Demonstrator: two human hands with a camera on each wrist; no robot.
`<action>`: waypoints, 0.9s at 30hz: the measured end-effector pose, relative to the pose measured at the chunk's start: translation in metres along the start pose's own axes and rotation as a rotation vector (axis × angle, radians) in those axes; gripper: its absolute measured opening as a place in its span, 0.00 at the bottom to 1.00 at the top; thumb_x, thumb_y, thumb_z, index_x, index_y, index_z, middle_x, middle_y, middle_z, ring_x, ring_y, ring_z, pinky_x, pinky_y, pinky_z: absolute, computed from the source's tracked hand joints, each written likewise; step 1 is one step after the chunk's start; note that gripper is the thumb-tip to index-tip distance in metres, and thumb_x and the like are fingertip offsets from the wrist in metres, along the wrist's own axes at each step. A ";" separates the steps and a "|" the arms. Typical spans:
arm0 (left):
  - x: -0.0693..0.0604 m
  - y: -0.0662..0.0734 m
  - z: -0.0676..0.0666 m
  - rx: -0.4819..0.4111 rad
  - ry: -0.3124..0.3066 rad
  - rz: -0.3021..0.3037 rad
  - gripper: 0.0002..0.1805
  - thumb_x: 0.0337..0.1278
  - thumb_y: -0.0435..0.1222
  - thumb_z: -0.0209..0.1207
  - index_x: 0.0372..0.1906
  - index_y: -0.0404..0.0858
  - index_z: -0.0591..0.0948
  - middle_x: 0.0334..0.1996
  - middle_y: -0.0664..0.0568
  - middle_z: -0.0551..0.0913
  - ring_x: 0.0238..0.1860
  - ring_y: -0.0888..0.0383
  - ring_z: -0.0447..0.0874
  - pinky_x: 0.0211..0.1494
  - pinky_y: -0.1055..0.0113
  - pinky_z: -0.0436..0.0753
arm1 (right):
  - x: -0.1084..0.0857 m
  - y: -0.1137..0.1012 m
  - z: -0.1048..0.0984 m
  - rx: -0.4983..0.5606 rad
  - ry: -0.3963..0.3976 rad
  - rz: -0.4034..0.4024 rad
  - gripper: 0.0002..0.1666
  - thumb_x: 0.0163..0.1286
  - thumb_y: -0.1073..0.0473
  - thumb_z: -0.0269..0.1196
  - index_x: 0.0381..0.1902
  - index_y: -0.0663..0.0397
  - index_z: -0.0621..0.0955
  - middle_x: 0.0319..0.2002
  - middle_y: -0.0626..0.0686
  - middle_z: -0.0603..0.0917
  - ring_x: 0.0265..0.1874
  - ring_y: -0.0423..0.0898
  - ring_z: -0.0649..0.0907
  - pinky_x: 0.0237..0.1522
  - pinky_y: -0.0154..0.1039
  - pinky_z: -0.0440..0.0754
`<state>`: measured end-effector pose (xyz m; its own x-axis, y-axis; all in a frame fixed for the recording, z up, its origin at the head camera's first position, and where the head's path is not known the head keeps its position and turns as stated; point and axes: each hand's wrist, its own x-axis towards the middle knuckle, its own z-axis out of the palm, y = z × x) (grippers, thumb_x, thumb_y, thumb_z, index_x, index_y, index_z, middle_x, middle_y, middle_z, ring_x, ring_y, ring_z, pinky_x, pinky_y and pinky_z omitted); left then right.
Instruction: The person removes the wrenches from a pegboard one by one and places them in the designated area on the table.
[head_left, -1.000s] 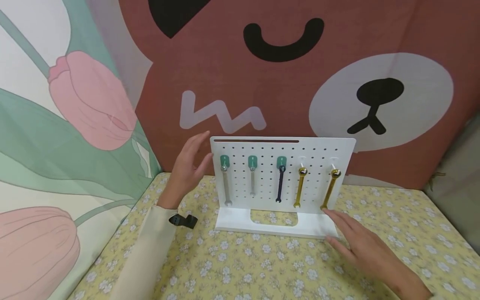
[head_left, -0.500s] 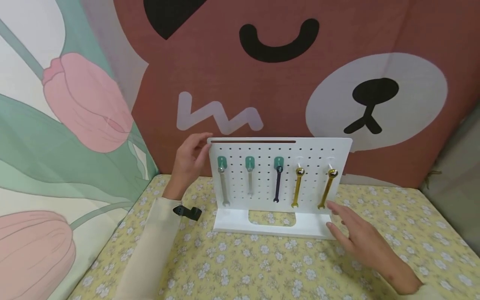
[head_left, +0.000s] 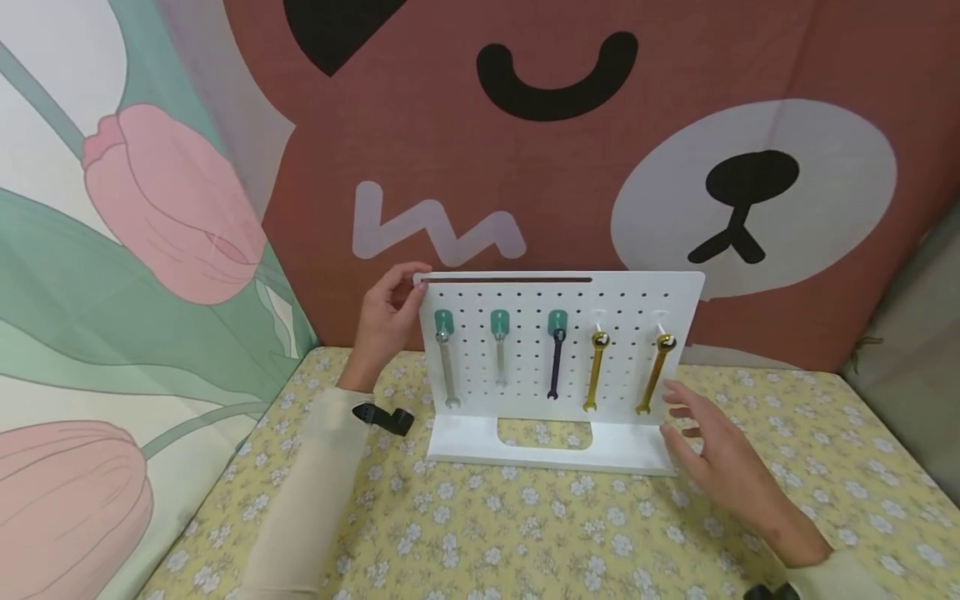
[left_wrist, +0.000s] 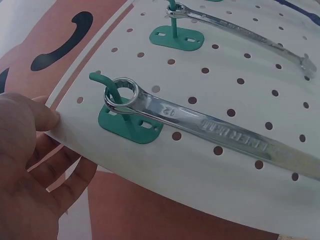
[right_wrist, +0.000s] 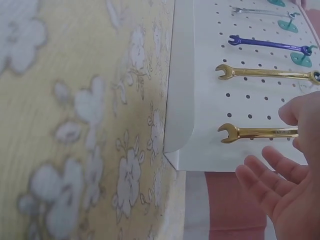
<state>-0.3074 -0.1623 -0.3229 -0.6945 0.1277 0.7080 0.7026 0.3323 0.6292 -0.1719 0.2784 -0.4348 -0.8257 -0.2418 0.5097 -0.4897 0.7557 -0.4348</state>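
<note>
A white pegboard stand (head_left: pixel 525 400) stands upright on the table. My left hand (head_left: pixel 378 325) holds its upper left corner; in the left wrist view the thumb lies on the front and the fingers reach behind the edge. Two silver combination wrenches (head_left: pixel 448 375) (head_left: pixel 500 362) and a dark blue wrench (head_left: pixel 556 367) hang from green hooks (left_wrist: pixel 131 127). Two gold wrenches (head_left: pixel 596 371) (head_left: pixel 657 375) hang farther right on clear hooks. My right hand (head_left: pixel 727 458) is by the board's lower right edge, fingers loosely bent, holding nothing; contact with the edge cannot be told.
A yellow floral cloth (head_left: pixel 465 533) covers the table around the stand. Behind it hangs a backdrop with a brown bear (head_left: pixel 420 158), and a tulip-print curtain (head_left: pixel 180 200) is at the left. A black wrist camera (head_left: pixel 386 418) sits on my left wrist.
My left hand has moved right, from beside the board onto its upper left corner. The right hand has risen slightly along the right edge, its fingers bending more. The wrenches still hang in place.
</note>
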 end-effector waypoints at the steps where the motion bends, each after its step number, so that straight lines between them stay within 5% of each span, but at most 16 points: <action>1: 0.000 0.001 0.001 -0.001 0.003 -0.008 0.15 0.76 0.29 0.57 0.61 0.34 0.81 0.42 0.40 0.82 0.38 0.47 0.80 0.41 0.60 0.77 | 0.001 0.001 0.000 0.012 0.002 0.009 0.44 0.72 0.68 0.67 0.80 0.53 0.61 0.62 0.60 0.77 0.53 0.58 0.82 0.43 0.53 0.84; 12: -0.006 0.039 0.004 -0.010 0.003 -0.056 0.15 0.75 0.24 0.53 0.61 0.29 0.78 0.41 0.33 0.78 0.39 0.39 0.77 0.41 0.66 0.75 | 0.010 0.009 0.009 0.043 0.013 0.018 0.37 0.76 0.67 0.62 0.79 0.56 0.64 0.59 0.60 0.79 0.52 0.58 0.83 0.44 0.53 0.83; 20: -0.007 0.038 0.002 -0.035 -0.024 -0.070 0.17 0.75 0.23 0.52 0.63 0.28 0.77 0.42 0.30 0.77 0.40 0.33 0.76 0.41 0.66 0.73 | 0.013 0.013 0.014 0.131 0.030 0.070 0.27 0.78 0.65 0.60 0.72 0.59 0.71 0.60 0.59 0.79 0.53 0.58 0.83 0.48 0.26 0.76; 27: -0.008 0.035 0.001 -0.063 -0.031 -0.082 0.18 0.75 0.23 0.51 0.64 0.30 0.77 0.43 0.30 0.76 0.40 0.32 0.75 0.40 0.68 0.73 | 0.016 0.009 0.015 0.244 -0.042 0.211 0.24 0.82 0.56 0.58 0.71 0.55 0.72 0.60 0.56 0.80 0.56 0.52 0.80 0.47 0.30 0.77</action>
<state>-0.2775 -0.1510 -0.3072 -0.7541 0.1319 0.6433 0.6506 0.2834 0.7046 -0.1936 0.2719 -0.4420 -0.9244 -0.1242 0.3607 -0.3552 0.6252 -0.6950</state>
